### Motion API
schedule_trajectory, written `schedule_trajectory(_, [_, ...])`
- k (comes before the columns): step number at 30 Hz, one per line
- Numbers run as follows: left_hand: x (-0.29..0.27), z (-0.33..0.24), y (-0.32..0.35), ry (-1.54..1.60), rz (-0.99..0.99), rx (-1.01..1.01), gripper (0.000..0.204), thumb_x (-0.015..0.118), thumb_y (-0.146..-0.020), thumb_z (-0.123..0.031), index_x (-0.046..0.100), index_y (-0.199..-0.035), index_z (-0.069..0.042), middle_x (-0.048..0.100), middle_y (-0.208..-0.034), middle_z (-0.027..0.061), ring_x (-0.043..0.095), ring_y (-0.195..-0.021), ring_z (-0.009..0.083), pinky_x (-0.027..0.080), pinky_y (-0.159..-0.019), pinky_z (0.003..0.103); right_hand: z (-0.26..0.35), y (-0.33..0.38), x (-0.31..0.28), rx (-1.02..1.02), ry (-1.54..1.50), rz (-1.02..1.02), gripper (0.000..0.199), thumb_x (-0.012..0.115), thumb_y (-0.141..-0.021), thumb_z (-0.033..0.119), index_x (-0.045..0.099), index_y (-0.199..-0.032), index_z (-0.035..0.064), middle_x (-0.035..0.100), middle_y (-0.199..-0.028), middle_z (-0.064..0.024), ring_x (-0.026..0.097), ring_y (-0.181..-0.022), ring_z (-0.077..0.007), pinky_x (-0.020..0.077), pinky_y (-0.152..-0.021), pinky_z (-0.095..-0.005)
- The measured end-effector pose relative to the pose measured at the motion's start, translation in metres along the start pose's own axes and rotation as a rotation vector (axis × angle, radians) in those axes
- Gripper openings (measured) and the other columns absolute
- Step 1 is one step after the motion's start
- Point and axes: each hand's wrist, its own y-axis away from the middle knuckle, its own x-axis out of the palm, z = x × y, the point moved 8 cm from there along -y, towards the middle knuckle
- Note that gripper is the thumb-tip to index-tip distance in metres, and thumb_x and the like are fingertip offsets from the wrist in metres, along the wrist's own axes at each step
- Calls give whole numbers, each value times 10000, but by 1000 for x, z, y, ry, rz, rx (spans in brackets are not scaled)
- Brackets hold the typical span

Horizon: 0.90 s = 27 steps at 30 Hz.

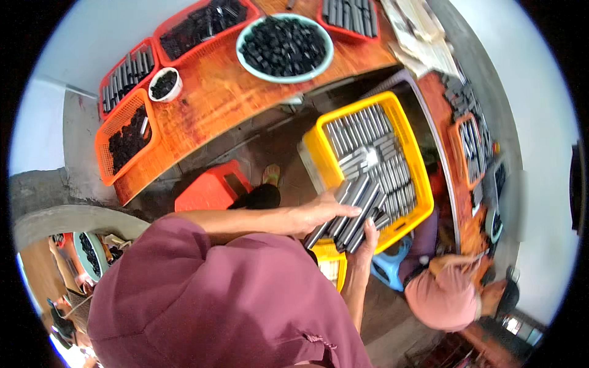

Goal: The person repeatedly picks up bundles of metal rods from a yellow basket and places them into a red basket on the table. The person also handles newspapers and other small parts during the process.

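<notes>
Between my two hands is a bundle of several dark, shiny tubes (350, 214), lying slantwise. My left hand (322, 213) grips it from the left, thumb laid across the top. On the right side, my right hand (368, 238) closes round the bundle's lower end, thumb up. Just beyond stands a yellow plastic crate (425, 178), and the bundle overlaps its near left part. Inside the crate, similar silvery-dark tubes (359, 129) lie in tidy rows. The fingers under the bundle are hidden.
A wooden table (208, 116) carries red and orange baskets of dark pieces and a pale green basin (245, 69). Nearer are a red stool (211, 187) and a second yellow crate (340, 279). A person in pink (442, 294) sits at the right beside a blue stool (388, 268).
</notes>
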Motion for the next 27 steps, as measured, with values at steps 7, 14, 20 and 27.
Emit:
schedule_trajectory(7, [-45,-70,-24,217,-223,153,606,771,-828,-190,468,-1330,-41,608,-1188,102,608,-1083,200,495,-956,341,27,-75,93,226,102,236,537,625,-866,294,502,-1268,-40,649,-1050,-124,676,-882,-214,578,-775,-336])
schedule_trajectory(14, [-130,-99,28,455,-565,306,558,809,-793,-202,543,-1252,-30,656,-1117,99,663,-967,195,553,-862,352,-9,-104,215,484,237,596,528,664,-864,195,470,-1289,-50,624,-1127,-137,649,-953,-221,552,-837,-363])
schedule_trajectory(20, [-223,-168,114,534,-623,488,471,788,-817,-256,620,-1196,-33,700,-1011,69,694,-847,171,587,-765,330,-55,-80,392,525,347,925,472,677,-882,247,542,-1226,-48,655,-1083,-127,675,-924,-225,571,-825,-363])
schedule_trajectory(27, [-419,-294,239,318,-873,547,556,765,-832,-310,568,-1238,15,693,-1048,138,708,-868,226,607,-778,389,-161,-55,646,460,255,1205,484,659,-896,308,543,-1212,-40,653,-1040,-124,681,-862,-216,579,-735,-348])
